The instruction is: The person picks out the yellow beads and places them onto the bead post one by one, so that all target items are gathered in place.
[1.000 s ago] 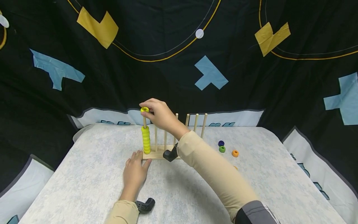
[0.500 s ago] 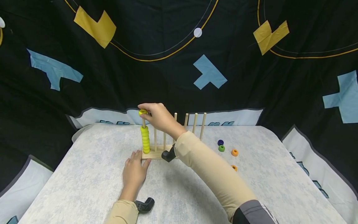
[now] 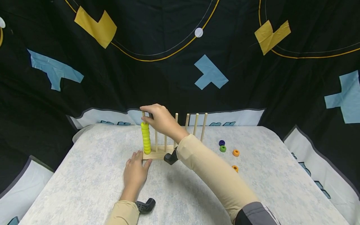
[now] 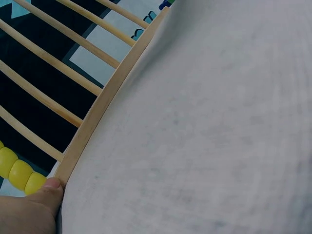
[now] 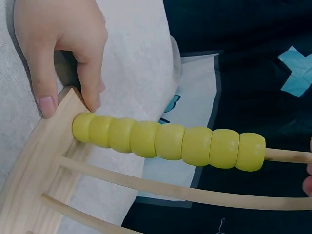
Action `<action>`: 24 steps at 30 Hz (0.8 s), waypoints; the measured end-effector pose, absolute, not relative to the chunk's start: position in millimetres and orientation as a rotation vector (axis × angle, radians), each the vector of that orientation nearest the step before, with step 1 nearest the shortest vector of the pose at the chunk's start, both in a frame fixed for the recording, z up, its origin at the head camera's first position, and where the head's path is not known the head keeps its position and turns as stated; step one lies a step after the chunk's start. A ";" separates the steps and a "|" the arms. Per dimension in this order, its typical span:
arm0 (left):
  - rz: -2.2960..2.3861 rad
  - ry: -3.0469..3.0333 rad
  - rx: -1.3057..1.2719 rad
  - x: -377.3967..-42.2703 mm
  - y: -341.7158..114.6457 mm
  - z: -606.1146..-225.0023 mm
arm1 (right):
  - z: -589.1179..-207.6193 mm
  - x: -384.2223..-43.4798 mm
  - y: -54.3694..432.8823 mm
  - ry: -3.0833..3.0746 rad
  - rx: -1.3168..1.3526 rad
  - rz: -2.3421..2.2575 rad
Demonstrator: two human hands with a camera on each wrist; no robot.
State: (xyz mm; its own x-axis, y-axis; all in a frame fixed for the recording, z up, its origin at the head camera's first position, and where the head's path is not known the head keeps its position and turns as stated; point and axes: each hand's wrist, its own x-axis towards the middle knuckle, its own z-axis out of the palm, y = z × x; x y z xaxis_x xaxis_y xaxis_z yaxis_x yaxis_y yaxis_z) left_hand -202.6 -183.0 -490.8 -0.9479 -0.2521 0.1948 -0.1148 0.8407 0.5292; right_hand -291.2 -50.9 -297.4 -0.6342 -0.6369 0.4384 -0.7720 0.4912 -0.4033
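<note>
A wooden bead rack (image 3: 157, 155) stands on the table, with upright pegs along its base. Yellow beads (image 3: 146, 137) are stacked on its leftmost peg; the right wrist view shows the bead column (image 5: 170, 141) packed together, bare peg above it. My left hand (image 3: 135, 172) holds the left end of the base, thumb on the front edge and fingers at the side. Around the bare tip of that same peg is my right hand (image 3: 161, 118), its thumb and index finger spread apart, with no bead between them. In the right wrist view only its fingertips (image 5: 308, 183) show.
Right of the rack lie a dark blue bead (image 3: 222, 142), a green bead (image 3: 222, 148) and two orange beads (image 3: 236, 153). The other pegs (image 3: 204, 126) carry no beads where visible. A black curtain (image 3: 168, 84) hangs behind the table (image 3: 90, 175).
The yellow bead held at the peg's top has dropped onto the stack. My right thumb and finger have parted, staying near the tip. My left hand keeps its place.
</note>
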 end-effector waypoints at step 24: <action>-0.776 -2.744 0.260 -198.9 -194.5 -491.5 | -356.2 -235.4 22.6 -2.315 1.146 1.007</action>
